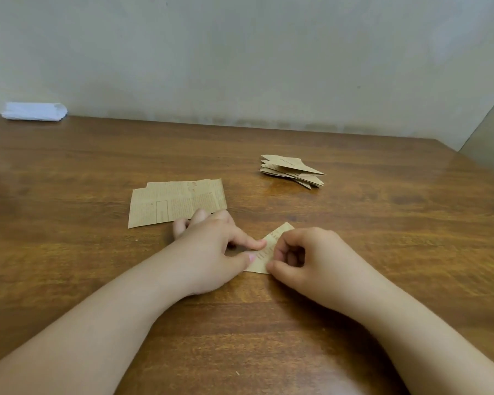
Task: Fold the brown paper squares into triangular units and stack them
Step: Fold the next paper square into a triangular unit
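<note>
Nearest the camera, both hands are working on one brown paper piece (264, 252) lying on the wooden table (268, 337). The left hand (211, 252) is pressing its forefinger and thumb tips onto the paper's left edge, while its other fingers are stretching out over the table towards the flat sheets. The right hand (305, 255) is curling its fingers inward and pinching the paper's right side between thumb and fingertips. Just beyond the left hand, a loose pile of unfolded brown paper squares (177, 201) is lying flat. Farther back and to the right, a stack of folded triangular units (293, 171) is sitting well apart from the hands. At the far left corner, a white bundle (35, 111) is resting against the wall (240, 52).
</note>
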`<state>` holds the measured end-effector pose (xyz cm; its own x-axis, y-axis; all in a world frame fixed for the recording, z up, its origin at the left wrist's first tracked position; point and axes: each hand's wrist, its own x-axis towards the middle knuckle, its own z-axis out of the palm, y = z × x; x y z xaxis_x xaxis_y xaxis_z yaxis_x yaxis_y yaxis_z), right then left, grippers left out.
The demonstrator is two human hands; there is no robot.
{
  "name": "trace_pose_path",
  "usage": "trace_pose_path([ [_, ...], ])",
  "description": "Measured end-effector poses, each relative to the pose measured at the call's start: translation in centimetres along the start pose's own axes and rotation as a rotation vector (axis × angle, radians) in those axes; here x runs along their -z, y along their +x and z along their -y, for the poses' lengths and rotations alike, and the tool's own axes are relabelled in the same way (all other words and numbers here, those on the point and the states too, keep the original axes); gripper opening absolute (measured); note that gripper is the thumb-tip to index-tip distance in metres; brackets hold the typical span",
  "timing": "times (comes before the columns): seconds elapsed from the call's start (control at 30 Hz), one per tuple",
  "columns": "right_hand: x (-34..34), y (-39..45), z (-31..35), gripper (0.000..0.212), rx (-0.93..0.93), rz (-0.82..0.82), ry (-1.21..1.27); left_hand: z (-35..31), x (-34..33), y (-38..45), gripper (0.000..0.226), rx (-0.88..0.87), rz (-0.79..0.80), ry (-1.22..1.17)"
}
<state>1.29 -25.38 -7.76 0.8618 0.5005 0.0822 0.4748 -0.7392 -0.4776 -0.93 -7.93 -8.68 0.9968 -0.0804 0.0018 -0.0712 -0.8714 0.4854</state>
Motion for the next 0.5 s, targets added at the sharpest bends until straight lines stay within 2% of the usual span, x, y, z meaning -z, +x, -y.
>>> trace_pose_path([
  [0.27, -1.1, -0.4, -0.3, 0.021, -0.030, -0.080, 0.004, -1.0, -1.3, -0.3, 0.041, 0.034, -0.161, 0.120],
  [0.5, -1.3, -0.5, -0.6, 0.019, -0.063, -0.079, -0.023, -0.8, -0.6, -0.6, 0.037, 0.062, -0.049, 0.118],
])
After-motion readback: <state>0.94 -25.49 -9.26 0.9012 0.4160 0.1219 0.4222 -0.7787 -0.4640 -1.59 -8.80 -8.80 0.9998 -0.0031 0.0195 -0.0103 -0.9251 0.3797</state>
